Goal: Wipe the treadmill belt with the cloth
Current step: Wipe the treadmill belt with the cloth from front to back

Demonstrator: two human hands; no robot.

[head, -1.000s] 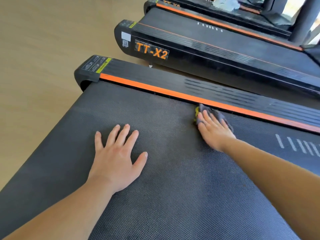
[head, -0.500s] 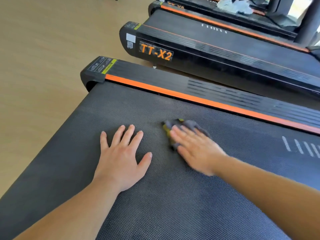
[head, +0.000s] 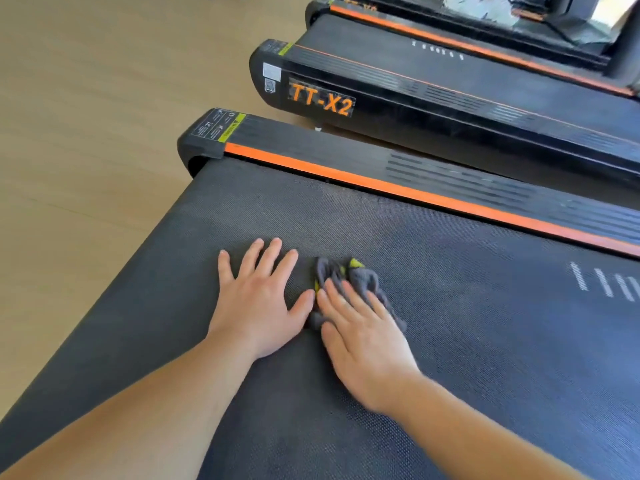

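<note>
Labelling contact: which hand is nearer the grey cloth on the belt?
Right. The right hand lies on the cloth, fingers pressing it onto the belt. The left hand rests flat on the belt just beside it, thumb near its edge.

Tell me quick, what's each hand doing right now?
Left hand: open, flat on the treadmill belt, holding nothing.
Right hand: open, pressing the cloth onto the belt.

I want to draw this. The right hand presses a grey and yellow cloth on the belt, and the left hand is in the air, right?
Not quite. The head view shows the left hand lying flat on the treadmill belt, not in the air. The right hand does press the cloth on it.
</note>
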